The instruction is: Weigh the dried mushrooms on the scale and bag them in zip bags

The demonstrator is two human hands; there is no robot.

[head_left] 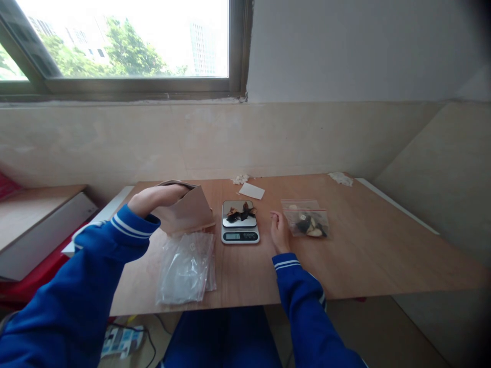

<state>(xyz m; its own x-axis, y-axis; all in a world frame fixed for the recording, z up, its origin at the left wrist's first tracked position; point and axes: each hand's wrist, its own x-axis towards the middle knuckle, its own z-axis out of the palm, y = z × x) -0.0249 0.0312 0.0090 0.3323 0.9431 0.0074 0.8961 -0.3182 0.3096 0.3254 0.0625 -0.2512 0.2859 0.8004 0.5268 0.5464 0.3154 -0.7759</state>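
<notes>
My left hand (157, 197) reaches into the open top of a brown paper bag (190, 212) standing at the left of the wooden table (364, 255); its fingers are hidden inside the bag. A small kitchen scale (240, 223) sits in the middle with a few dark dried pieces (241, 211) on its pan. My right hand (279, 231) rests on the table just right of the scale, fingers loosely curled, holding nothing I can make out. A clear zip bag (307, 219) with dark and pale pieces lies to its right.
A stack of clear plastic bags (186, 267) lies at the table's front left. A white slip of paper (251, 190) and white crumbs (240, 179) lie near the back wall, more crumbs (340, 178) at the back right. A lower shelf (34, 214) stands at the left.
</notes>
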